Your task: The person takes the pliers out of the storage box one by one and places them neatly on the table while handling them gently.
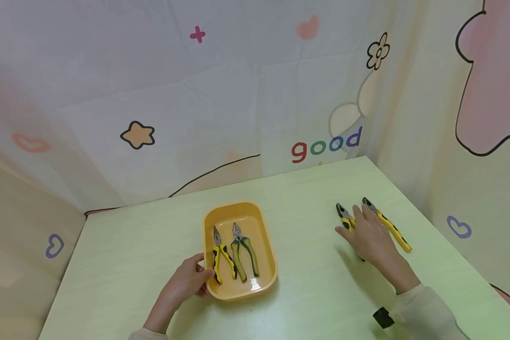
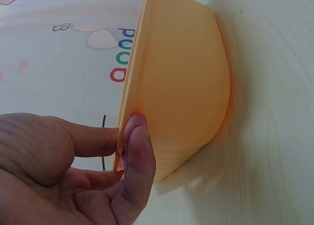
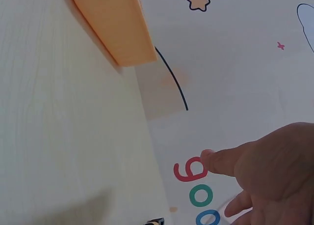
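In the head view my left hand (image 1: 187, 279) pinches the left rim of a yellow-orange plastic tray (image 1: 254, 231), thumb inside and fingers outside; the left wrist view shows that grip closely. Long-nose pliers (image 1: 217, 237) with yellow-and-black handles lie in the tray beside pliers with green handles (image 1: 237, 232). Over at the right, my right hand (image 1: 373, 240) is above yellow-and-black pliers (image 1: 344, 215), partly covering their handles. Its fingers look extended, and the right wrist view shows no tool between them. Another pair of yellow-handled pliers (image 1: 392, 229) lies just right of that hand.
The pale green tabletop (image 1: 306, 226) meets a printed curtain (image 1: 221, 118) at the back and on both sides. A small black object (image 1: 383, 318) shows by the right sleeve. Bare table surface lies between the tray and the right-hand pliers.
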`<state>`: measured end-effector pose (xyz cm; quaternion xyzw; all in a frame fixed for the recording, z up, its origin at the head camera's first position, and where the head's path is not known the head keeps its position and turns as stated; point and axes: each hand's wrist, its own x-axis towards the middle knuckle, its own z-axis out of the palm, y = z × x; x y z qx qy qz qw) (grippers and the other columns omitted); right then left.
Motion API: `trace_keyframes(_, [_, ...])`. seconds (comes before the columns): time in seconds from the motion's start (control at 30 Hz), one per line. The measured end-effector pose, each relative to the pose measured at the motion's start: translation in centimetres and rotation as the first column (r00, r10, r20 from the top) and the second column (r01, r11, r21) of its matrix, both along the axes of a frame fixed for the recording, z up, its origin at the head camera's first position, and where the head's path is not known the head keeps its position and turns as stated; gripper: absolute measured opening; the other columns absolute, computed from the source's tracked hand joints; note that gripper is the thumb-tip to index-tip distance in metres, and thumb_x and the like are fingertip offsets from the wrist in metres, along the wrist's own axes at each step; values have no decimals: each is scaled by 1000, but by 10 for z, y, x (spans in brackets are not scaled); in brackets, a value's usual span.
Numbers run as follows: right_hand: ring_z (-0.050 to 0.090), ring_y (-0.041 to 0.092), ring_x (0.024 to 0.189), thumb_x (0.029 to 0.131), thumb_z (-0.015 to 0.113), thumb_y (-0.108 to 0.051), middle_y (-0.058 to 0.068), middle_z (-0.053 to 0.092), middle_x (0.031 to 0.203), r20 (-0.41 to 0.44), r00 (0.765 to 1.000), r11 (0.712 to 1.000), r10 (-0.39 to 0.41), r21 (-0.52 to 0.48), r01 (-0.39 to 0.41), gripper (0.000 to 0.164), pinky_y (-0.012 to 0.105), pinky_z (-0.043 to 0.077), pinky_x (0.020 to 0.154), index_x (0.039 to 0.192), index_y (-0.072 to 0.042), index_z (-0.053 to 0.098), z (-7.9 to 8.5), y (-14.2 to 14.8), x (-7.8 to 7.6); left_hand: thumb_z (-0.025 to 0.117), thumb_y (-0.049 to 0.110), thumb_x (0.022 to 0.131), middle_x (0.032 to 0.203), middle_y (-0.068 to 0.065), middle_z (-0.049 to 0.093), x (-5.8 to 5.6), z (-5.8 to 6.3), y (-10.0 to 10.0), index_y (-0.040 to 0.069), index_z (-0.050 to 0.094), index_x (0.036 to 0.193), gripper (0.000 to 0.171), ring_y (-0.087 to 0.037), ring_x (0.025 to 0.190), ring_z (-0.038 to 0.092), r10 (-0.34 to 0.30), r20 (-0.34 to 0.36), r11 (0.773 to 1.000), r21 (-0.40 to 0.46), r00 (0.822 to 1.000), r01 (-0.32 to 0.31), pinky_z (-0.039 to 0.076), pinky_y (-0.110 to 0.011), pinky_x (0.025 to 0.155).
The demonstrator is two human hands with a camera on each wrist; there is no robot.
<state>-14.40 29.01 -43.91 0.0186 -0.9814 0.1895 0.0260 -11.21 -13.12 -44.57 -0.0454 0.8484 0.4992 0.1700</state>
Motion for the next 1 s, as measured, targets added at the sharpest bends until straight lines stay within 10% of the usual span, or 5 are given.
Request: trace_keyframes(1.0, [19,59,147,103,62,-39,39,18,161,-84,992,996,94,8,-94,81,73,22,116,154,14,29,44,-28,15,62,0,99,89,-18,61,-1,0,-1,-12,43,146,52,-18,57,65,-7,-2,1000,-25,1000,7,61,-34,54])
